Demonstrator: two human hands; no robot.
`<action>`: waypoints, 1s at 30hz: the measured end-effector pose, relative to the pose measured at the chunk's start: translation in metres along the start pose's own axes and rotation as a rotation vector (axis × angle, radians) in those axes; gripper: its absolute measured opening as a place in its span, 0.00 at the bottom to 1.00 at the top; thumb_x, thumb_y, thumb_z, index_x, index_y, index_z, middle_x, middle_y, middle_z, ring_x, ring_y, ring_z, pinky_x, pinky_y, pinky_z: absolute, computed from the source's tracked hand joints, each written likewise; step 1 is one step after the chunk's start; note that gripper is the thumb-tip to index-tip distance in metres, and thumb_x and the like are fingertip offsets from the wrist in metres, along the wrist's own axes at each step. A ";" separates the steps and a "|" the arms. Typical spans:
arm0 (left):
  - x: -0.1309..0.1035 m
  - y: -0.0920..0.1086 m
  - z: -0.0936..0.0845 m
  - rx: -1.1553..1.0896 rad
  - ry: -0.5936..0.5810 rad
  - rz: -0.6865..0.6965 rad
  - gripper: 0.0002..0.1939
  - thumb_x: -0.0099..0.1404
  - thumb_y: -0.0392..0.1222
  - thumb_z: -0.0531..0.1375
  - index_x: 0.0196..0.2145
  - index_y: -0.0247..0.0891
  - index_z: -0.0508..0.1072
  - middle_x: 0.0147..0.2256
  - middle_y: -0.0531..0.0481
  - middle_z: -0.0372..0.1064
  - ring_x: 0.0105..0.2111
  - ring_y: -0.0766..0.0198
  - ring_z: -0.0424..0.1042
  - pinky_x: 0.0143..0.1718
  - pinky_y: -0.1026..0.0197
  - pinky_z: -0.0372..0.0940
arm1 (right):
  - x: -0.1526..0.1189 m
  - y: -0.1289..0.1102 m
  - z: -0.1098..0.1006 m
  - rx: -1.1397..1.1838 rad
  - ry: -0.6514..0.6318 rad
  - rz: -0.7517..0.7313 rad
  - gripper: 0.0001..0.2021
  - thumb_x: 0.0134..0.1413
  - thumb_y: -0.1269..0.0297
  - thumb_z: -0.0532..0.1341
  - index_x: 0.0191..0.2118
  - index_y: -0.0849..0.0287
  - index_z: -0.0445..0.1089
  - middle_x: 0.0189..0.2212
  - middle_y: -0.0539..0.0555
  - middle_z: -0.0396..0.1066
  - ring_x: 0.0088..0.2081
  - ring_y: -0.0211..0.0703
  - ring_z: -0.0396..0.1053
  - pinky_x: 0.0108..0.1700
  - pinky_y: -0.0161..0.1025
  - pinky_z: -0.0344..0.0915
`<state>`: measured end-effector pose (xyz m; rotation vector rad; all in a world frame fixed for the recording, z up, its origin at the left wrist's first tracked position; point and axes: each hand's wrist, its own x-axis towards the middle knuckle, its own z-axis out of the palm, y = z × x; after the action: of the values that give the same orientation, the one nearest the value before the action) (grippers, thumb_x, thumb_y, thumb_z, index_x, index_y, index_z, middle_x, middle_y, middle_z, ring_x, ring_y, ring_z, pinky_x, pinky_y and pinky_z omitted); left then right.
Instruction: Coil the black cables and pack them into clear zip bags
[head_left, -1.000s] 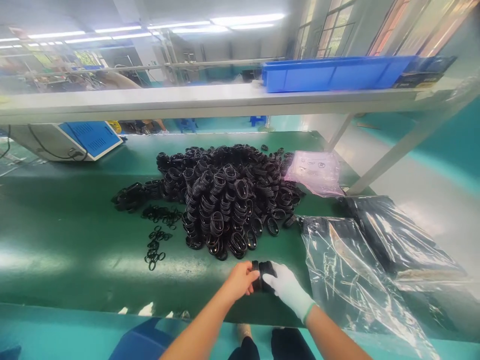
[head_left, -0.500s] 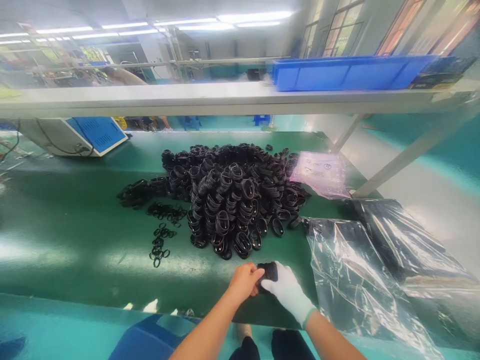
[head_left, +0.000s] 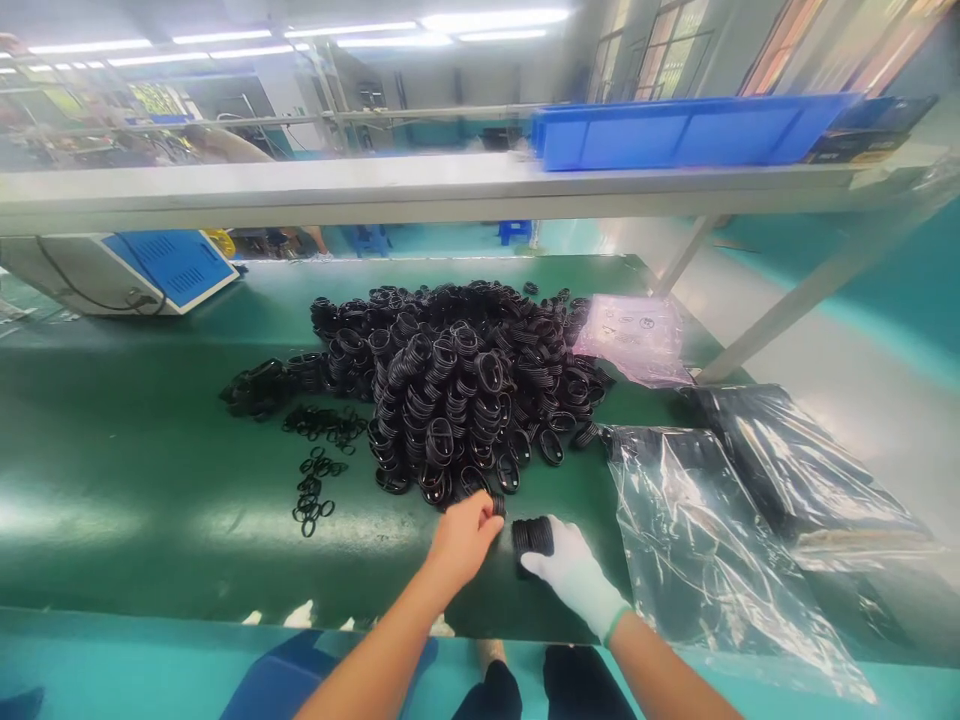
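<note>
A large heap of black coiled cables (head_left: pixel 442 400) lies on the green tabletop. At its front edge my bare left hand (head_left: pixel 463 535) has its fingers closed on a small black cable coil (head_left: pixel 499 504); part of that coil is hidden by the fingers. My right hand (head_left: pixel 571 572), in a white glove, grips a stack of black cable coils (head_left: pixel 532 538) just to the right, close to the tabletop. Left of the heap several small black rings (head_left: pixel 315 485) are scattered.
Clear plastic bags (head_left: pixel 705 540) lie on the right, beside a bag of black items (head_left: pixel 802 460). A pinkish plastic bag (head_left: pixel 634 335) is behind them. A blue-and-grey box (head_left: pixel 150 270) stands back left. Overhead, a shelf (head_left: pixel 337 195) carries a blue bin (head_left: pixel 675 132).
My left hand has left the stack in my right hand and moved left and up to the heap's front edge, closing on a coil there. The right hand still holds its stack.
</note>
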<state>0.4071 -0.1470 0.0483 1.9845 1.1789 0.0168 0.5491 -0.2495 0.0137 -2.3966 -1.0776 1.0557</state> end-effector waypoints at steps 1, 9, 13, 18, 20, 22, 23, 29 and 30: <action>-0.004 -0.003 0.011 -0.055 -0.036 -0.037 0.05 0.61 0.42 0.52 0.29 0.40 0.64 0.23 0.56 0.64 0.24 0.67 0.67 0.29 0.64 0.62 | 0.001 0.001 0.000 0.009 -0.005 0.002 0.23 0.41 0.61 0.62 0.47 0.59 0.64 0.41 0.57 0.65 0.43 0.48 0.65 0.44 0.39 0.59; -0.002 -0.022 0.062 -0.459 -0.117 -0.199 0.13 0.61 0.51 0.50 0.26 0.40 0.56 0.13 0.61 0.57 0.11 0.71 0.60 0.15 0.69 0.58 | 0.005 0.004 0.001 0.024 -0.030 -0.008 0.20 0.41 0.62 0.62 0.44 0.60 0.65 0.39 0.56 0.65 0.43 0.48 0.65 0.43 0.39 0.59; -0.002 -0.019 0.064 -0.505 -0.099 -0.226 0.12 0.62 0.49 0.50 0.26 0.40 0.55 0.13 0.62 0.56 0.11 0.72 0.59 0.14 0.69 0.58 | 0.004 0.003 0.001 0.022 -0.030 -0.007 0.20 0.41 0.62 0.61 0.44 0.59 0.65 0.39 0.56 0.65 0.43 0.48 0.64 0.44 0.39 0.59; 0.000 -0.022 0.057 -0.408 -0.100 -0.269 0.10 0.61 0.45 0.52 0.25 0.40 0.58 0.12 0.61 0.56 0.11 0.71 0.59 0.14 0.70 0.56 | 0.003 0.001 0.002 0.017 -0.023 0.021 0.23 0.40 0.61 0.62 0.46 0.60 0.64 0.38 0.57 0.64 0.40 0.48 0.66 0.42 0.40 0.60; 0.000 -0.026 0.050 -0.332 -0.091 -0.297 0.10 0.61 0.45 0.52 0.24 0.39 0.59 0.13 0.60 0.57 0.12 0.70 0.60 0.14 0.69 0.56 | 0.002 0.000 0.002 0.013 -0.025 0.034 0.23 0.40 0.61 0.62 0.47 0.60 0.64 0.39 0.57 0.64 0.40 0.48 0.66 0.42 0.40 0.60; 0.000 -0.029 0.044 -0.252 -0.083 -0.312 0.11 0.61 0.47 0.51 0.24 0.39 0.61 0.14 0.58 0.60 0.13 0.68 0.62 0.16 0.68 0.57 | 0.002 0.000 0.001 0.013 -0.028 0.036 0.24 0.41 0.61 0.62 0.47 0.59 0.64 0.39 0.57 0.65 0.42 0.49 0.65 0.43 0.40 0.60; 0.000 -0.030 0.042 -0.207 -0.076 -0.313 0.12 0.61 0.48 0.51 0.25 0.39 0.62 0.16 0.56 0.62 0.14 0.67 0.64 0.17 0.67 0.59 | 0.002 0.000 0.001 0.014 -0.030 0.034 0.24 0.41 0.61 0.62 0.47 0.58 0.64 0.40 0.57 0.65 0.43 0.49 0.65 0.44 0.40 0.59; -0.001 -0.024 0.037 0.110 0.047 -0.322 0.13 0.59 0.49 0.52 0.29 0.37 0.69 0.30 0.41 0.72 0.35 0.51 0.72 0.36 0.54 0.63 | 0.001 -0.001 -0.001 0.009 -0.038 0.030 0.25 0.40 0.61 0.62 0.49 0.59 0.64 0.42 0.58 0.65 0.45 0.51 0.64 0.46 0.41 0.58; -0.002 -0.023 0.035 0.153 0.059 -0.324 0.14 0.59 0.49 0.52 0.30 0.36 0.69 0.32 0.38 0.72 0.37 0.49 0.71 0.37 0.52 0.62 | 0.001 -0.001 -0.001 0.007 -0.038 0.031 0.25 0.40 0.61 0.62 0.49 0.59 0.64 0.42 0.58 0.65 0.45 0.51 0.64 0.46 0.41 0.58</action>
<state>0.4024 -0.1648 0.0109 1.9098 1.5688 -0.1864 0.5499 -0.2483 0.0144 -2.4044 -1.0497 1.1176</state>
